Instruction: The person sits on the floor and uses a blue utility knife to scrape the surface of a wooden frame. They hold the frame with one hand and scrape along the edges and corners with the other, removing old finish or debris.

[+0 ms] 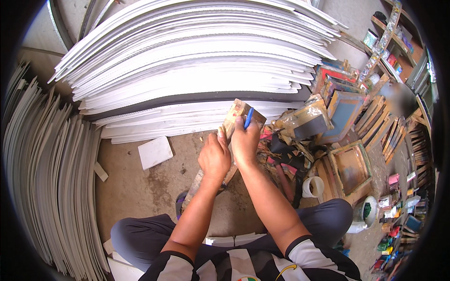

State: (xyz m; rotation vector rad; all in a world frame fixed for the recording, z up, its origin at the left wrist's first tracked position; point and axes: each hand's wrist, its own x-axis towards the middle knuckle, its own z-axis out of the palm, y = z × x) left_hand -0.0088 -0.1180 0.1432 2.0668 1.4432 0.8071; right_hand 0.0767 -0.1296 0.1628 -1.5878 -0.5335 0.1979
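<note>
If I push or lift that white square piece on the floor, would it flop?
The white square piece probably won't flop: its edges look straight. It looks thin, so may feel light. Pushed, it might slide rather than roll, since it lies flat.

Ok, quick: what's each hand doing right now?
Left hand: curled at the wood; firm grip or not, cannot tell.
Right hand: closed, holding a blue pen.

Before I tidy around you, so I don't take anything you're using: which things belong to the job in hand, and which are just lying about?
In use, judging by the hands:
- blue pen-like tool, in the right hand
- wooden piece, at the left hand

Apparently lying about:
- white offcut on the floor
- stacked white sheets
- framed panel
</note>
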